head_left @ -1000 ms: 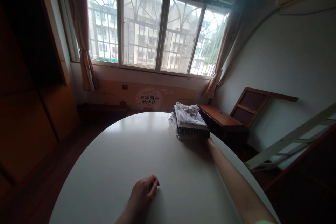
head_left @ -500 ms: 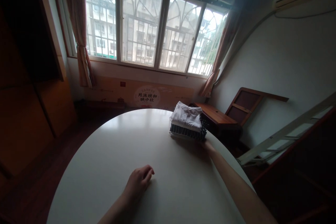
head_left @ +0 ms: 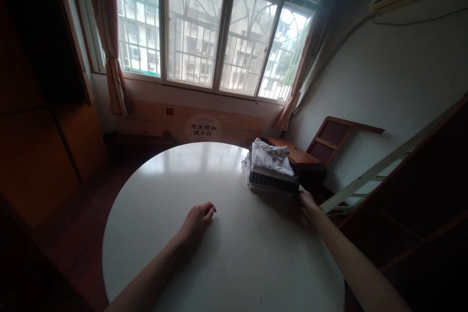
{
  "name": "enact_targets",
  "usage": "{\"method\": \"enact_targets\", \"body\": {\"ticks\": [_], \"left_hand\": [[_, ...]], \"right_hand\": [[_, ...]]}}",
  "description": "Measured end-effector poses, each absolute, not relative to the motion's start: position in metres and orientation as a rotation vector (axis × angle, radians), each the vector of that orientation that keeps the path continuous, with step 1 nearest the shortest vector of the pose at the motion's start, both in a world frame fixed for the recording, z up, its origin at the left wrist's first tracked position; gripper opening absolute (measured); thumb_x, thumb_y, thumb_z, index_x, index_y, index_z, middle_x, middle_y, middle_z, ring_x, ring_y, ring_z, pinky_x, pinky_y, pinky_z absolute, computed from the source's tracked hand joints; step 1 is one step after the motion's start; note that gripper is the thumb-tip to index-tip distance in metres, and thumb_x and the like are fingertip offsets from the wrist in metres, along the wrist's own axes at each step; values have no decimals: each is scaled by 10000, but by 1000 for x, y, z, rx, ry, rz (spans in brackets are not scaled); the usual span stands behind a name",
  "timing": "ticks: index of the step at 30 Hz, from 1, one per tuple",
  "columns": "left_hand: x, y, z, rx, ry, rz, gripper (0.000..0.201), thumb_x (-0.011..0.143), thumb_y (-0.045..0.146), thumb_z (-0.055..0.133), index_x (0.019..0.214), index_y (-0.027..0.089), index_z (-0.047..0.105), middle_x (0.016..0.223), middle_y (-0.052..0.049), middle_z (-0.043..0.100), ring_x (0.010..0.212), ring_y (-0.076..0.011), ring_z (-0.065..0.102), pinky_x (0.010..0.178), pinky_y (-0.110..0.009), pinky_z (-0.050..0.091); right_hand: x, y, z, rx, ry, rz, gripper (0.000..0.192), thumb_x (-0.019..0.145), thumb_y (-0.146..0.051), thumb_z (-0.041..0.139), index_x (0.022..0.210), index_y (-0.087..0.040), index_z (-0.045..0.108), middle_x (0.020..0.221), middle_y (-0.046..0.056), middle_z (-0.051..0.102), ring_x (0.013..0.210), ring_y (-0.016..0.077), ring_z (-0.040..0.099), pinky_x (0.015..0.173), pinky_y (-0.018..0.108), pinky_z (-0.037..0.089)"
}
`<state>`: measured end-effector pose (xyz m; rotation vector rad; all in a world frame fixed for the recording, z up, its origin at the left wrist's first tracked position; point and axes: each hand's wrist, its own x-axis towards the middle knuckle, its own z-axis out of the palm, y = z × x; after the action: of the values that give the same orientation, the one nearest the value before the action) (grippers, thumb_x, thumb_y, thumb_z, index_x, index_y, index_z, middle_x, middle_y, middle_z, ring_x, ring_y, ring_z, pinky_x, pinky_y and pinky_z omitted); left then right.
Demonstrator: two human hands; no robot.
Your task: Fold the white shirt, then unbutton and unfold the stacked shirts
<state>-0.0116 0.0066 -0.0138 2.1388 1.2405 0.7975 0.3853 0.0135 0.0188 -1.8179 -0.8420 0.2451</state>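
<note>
On the far right of the round white table (head_left: 175, 190) lies a stack of folded clothes (head_left: 272, 168). A pale collared shirt (head_left: 272, 158) tops it, with dark striped cloth (head_left: 270, 181) and whiter layers beneath. My right hand (head_left: 307, 200) is closed at the near right corner of this stack; the clothes partly hide its fingertips. Nearer the middle of the table, my left hand (head_left: 200, 215) rests with loosely curled fingers and nothing visible in them. It is apart from the clothes.
Behind the table, a printed banner (head_left: 203, 129) runs below the barred window (head_left: 193, 29). A low wooden table (head_left: 292, 151) and a leaning wooden panel (head_left: 327, 139) stand at the back right. A pale ladder (head_left: 365, 180) slants beside the round table. Cabinets (head_left: 80, 141) line the left.
The stack of clothes has shifted to the right along the table, together with my right hand. My left hand stays curled on the tabletop. The view has tilted and moved slightly.
</note>
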Motion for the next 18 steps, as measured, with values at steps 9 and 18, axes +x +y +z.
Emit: {"method": "enact_targets", "body": {"ticks": [9,18], "left_hand": [[-11,5,-19,2196,1314,867,229,789,193,416,858,182,635,700,-12,637,644,-129,559,616,-210,367],[-6,0,-20,2587,1379,918,416,789,222,469,1202,174,479,1189,-105,546,1118,-227,468,953,-372,355]], "right_hand": [[318,-51,12,-1697,-994,11,241,724,-315,411,871,-164,529,704,27,552,614,165,513,579,281,411],[201,-27,7,-1395,-1765,-50,443,821,-372,402,1206,-155,414,1136,138,542,1060,233,501,905,406,390]]}}
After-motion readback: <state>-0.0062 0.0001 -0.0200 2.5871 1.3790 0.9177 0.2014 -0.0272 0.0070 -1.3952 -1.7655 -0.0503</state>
